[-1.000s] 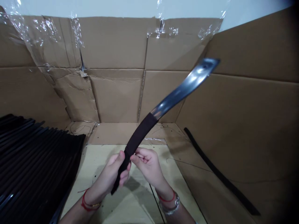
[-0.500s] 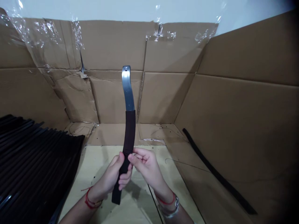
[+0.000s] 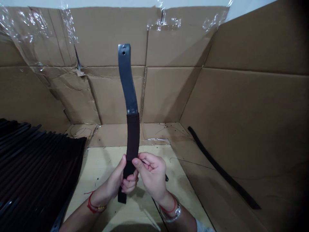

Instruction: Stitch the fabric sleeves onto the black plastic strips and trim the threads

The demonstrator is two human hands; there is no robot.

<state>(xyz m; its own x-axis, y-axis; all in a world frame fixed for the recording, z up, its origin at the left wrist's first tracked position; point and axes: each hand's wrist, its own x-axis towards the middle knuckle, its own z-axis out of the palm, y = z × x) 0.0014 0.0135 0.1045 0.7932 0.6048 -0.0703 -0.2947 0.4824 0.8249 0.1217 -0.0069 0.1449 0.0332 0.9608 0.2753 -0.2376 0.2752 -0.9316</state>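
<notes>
A curved, flat steel strip (image 3: pixel 126 80) stands nearly upright, with a hole near its top end. A dark brown fabric sleeve (image 3: pixel 133 138) covers its lower part. My left hand (image 3: pixel 110 182) is closed around the sleeved part near the bottom. My right hand (image 3: pixel 151 174) pinches the same sleeve from the other side, just above my left fingers. A small black tip (image 3: pixel 166 178) shows just beyond my right hand, and I cannot tell what it belongs to.
A pile of long black strips (image 3: pixel 41 167) lies to my left. A single black strip (image 3: pixel 223 170) rests against the cardboard wall (image 3: pixel 241 112) on my right. Taped cardboard also stands ahead, and a pale board (image 3: pixel 101 167) lies under my hands.
The strip has swung from leaning right to nearly upright. It now reaches higher in the view, and both hands still grip it.
</notes>
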